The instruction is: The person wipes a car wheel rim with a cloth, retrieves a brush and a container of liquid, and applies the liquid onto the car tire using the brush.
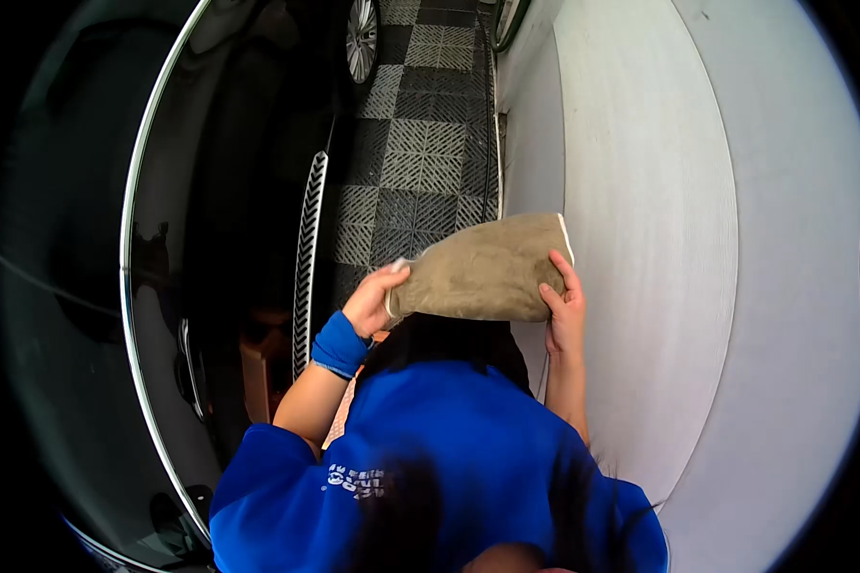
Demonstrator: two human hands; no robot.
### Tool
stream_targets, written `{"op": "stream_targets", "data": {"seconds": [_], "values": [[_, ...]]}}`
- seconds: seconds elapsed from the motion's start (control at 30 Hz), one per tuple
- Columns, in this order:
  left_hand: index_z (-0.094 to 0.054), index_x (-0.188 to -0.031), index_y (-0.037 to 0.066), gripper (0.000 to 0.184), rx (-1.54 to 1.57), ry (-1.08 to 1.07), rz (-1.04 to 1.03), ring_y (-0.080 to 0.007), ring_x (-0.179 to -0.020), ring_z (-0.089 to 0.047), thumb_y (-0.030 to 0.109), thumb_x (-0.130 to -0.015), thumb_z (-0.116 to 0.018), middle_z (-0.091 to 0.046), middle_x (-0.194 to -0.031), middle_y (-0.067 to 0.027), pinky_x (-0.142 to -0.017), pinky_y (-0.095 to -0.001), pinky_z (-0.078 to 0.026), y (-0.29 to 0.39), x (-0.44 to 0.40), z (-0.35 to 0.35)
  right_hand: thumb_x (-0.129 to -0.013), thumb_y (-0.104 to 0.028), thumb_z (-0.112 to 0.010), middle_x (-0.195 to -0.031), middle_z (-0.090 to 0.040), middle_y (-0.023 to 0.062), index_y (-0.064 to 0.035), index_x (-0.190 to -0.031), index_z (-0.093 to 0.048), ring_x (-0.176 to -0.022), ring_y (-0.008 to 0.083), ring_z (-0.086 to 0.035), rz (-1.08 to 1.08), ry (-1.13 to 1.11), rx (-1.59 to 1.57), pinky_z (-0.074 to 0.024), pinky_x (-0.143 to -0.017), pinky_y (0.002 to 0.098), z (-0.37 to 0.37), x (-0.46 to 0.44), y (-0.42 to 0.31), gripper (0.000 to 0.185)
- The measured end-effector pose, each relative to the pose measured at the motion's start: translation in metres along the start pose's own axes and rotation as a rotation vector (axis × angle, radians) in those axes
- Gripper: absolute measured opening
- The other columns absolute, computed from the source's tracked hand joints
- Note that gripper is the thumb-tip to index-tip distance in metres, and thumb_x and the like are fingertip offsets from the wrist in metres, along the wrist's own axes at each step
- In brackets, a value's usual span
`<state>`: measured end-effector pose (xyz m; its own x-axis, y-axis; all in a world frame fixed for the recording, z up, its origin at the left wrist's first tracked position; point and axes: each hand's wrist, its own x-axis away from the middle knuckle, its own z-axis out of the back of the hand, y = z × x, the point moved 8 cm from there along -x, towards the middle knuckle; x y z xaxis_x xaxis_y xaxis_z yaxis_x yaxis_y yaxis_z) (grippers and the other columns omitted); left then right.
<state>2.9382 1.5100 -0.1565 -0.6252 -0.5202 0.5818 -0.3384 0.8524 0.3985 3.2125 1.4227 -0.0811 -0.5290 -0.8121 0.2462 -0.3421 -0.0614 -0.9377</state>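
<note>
A brown-grey cloth [483,272] with white edging is stretched sideways in front of my body, folded over itself. My left hand [377,298] grips its narrow, bunched left end, thumb on top. At the wider right end, my right hand [564,301] pinches the cloth near its white-edged side, with the thumb and a finger lying on the upper face. The other fingers of both hands are partly hidden behind the cloth. A blue band [340,344] wraps my left wrist.
A glossy black car [248,143] stands close on my left, with a silver-patterned sill strip [308,258] and a wheel [361,43] ahead. A pale wall [640,239] runs along my right. Grey and black grid tiles [420,158] cover the floor between. An orange-brown object [258,377] shows low at left.
</note>
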Motion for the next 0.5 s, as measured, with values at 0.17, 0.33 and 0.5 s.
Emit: {"op": "stream_targets", "data": {"seconds": [0.17, 0.33, 0.5], "values": [[-0.04, -0.147, 0.006, 0.05, -0.042, 0.288, -0.282, -0.0236, -0.12, -0.056, 0.0, -0.098, -0.051, -0.057, -0.132, -0.0106, -0.103, -0.0371, -0.047, 0.059, -0.054, 0.014, -0.086, 0.003, -0.066, -0.119, -0.065, 0.0074, 0.0012, -0.132, -0.057, -0.103, 0.0149, -0.062, -0.109, -0.024, 0.208, -0.0483, -0.092, 0.0273, -0.005, -0.113, 0.016, 0.047], [-0.03, -0.154, 0.009, 0.067, -0.327, 0.493, -0.62, -0.0204, -0.122, -0.052, -0.007, -0.093, -0.056, -0.051, -0.139, -0.0125, -0.106, -0.0319, -0.04, 0.156, -0.132, 0.011, -0.08, 0.002, -0.072, -0.104, -0.067, 0.004, -0.003, -0.123, -0.064, -0.097, 0.0132, -0.061, -0.081, -0.194, 0.386, -0.0495, -0.086, 0.0277, -0.066, -0.284, 0.017, 0.044], [-0.056, -0.135, 0.005, 0.044, -0.545, 0.444, -0.56, -0.0152, -0.1, -0.063, 0.0, -0.092, -0.065, -0.068, -0.113, -0.0081, -0.093, -0.0286, -0.049, 0.261, -0.197, -0.027, -0.071, -0.009, -0.08, -0.099, -0.062, 0.0095, -0.0116, -0.112, -0.07, -0.103, 0.0283, -0.056, 0.35, -0.138, 0.846, -0.0454, -0.095, 0.0388, -0.128, -0.434, -0.064, 0.042]]}}
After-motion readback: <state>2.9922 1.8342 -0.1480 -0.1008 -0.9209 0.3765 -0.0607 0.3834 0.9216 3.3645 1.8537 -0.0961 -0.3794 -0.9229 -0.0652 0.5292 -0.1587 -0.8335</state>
